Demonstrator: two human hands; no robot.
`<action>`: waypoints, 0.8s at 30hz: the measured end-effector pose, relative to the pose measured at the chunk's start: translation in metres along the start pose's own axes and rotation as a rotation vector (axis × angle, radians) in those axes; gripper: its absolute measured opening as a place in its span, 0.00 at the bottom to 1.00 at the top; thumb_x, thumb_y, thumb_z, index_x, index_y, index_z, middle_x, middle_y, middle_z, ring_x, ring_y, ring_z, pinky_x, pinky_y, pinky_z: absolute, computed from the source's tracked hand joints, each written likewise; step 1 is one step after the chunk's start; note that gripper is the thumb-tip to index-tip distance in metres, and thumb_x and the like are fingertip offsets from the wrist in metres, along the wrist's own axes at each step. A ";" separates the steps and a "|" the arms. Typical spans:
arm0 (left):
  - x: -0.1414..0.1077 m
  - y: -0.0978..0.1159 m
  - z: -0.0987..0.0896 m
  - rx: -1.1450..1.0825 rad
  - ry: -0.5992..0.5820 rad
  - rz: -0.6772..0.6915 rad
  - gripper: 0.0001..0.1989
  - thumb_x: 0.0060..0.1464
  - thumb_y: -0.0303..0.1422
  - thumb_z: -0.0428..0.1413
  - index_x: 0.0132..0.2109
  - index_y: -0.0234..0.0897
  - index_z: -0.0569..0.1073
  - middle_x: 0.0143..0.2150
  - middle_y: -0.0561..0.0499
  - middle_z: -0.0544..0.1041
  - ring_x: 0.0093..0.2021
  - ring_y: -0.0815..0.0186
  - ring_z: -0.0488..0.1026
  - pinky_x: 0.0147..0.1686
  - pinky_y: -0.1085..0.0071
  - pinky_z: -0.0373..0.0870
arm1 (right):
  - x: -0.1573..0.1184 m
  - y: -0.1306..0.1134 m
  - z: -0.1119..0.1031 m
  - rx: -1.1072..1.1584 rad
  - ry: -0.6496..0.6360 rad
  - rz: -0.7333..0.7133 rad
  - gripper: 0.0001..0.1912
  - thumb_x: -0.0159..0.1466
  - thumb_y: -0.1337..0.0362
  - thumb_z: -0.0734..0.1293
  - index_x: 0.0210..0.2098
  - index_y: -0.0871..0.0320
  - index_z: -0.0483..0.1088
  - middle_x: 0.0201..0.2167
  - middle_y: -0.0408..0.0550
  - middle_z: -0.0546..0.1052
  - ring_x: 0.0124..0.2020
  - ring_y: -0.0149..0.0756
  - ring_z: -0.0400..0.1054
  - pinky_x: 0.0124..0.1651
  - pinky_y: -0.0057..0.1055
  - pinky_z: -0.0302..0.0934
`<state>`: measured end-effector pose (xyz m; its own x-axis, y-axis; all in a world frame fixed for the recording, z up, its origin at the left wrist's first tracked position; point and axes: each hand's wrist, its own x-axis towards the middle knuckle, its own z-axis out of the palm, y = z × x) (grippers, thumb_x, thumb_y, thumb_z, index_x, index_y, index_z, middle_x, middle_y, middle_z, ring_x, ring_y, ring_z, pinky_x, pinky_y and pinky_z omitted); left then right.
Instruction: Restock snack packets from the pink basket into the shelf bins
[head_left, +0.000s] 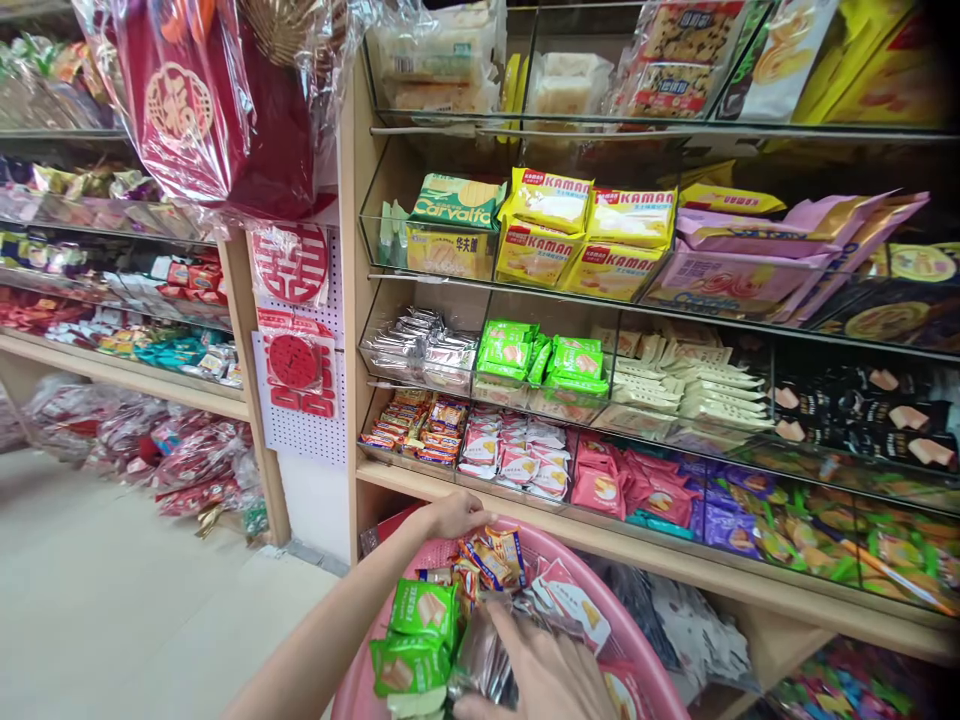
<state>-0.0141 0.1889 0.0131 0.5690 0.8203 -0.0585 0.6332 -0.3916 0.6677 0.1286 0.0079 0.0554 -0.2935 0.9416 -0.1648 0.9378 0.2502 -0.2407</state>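
Observation:
A pink basket (645, 640) at the bottom centre holds green snack packets (424, 612), orange-and-blue packets (495, 558), white-and-red packets (571, 603) and silvery-brown packets (484, 655). My left hand (459, 514) is at the basket's far rim, its fingers bent over the edge and closed on it. Inside the basket, my right hand (547, 665) lies over the silvery-brown packets, palm down. Its thumb and fingers are spread around them; whether it grips any is hidden under the palm.
Beyond the basket rises a shelf (427, 484) with clear bins of small packets. Larger yellow packs (551, 200) stand higher up. A red bag (217, 110) in plastic hangs at upper left. Wrapped goods (187, 450) lie under the left shelf.

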 end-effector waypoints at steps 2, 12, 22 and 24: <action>0.001 0.000 0.000 0.002 -0.002 -0.005 0.28 0.47 0.57 0.44 0.25 0.34 0.67 0.21 0.55 0.61 0.23 0.71 0.56 0.22 0.74 0.53 | 0.003 -0.001 0.002 -0.015 0.005 -0.001 0.39 0.53 0.51 0.63 0.61 0.59 0.54 0.46 0.63 0.73 0.43 0.62 0.68 0.43 0.51 0.60; 0.003 -0.001 0.001 -0.003 0.006 -0.012 0.27 0.46 0.57 0.46 0.24 0.35 0.65 0.20 0.56 0.61 0.23 0.71 0.57 0.22 0.74 0.52 | 0.010 -0.002 0.001 -0.106 0.036 0.000 0.38 0.54 0.48 0.63 0.59 0.60 0.57 0.38 0.62 0.76 0.37 0.59 0.71 0.37 0.46 0.63; 0.004 0.001 -0.001 0.001 -0.011 -0.003 0.29 0.46 0.59 0.44 0.23 0.35 0.63 0.20 0.56 0.58 0.23 0.72 0.54 0.22 0.74 0.51 | 0.006 0.007 0.003 -0.085 0.207 -0.042 0.37 0.52 0.44 0.64 0.56 0.59 0.61 0.38 0.59 0.77 0.33 0.55 0.73 0.31 0.42 0.65; 0.004 0.000 -0.001 0.011 -0.009 0.003 0.29 0.46 0.59 0.44 0.23 0.35 0.62 0.20 0.56 0.58 0.23 0.72 0.54 0.22 0.74 0.50 | -0.001 0.016 0.007 -0.032 0.366 -0.039 0.33 0.54 0.44 0.62 0.53 0.56 0.64 0.36 0.55 0.78 0.31 0.51 0.73 0.29 0.38 0.64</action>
<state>-0.0122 0.1926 0.0139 0.5759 0.8151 -0.0632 0.6372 -0.3991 0.6593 0.1423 0.0095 0.0454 -0.2484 0.9481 0.1987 0.9343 0.2886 -0.2091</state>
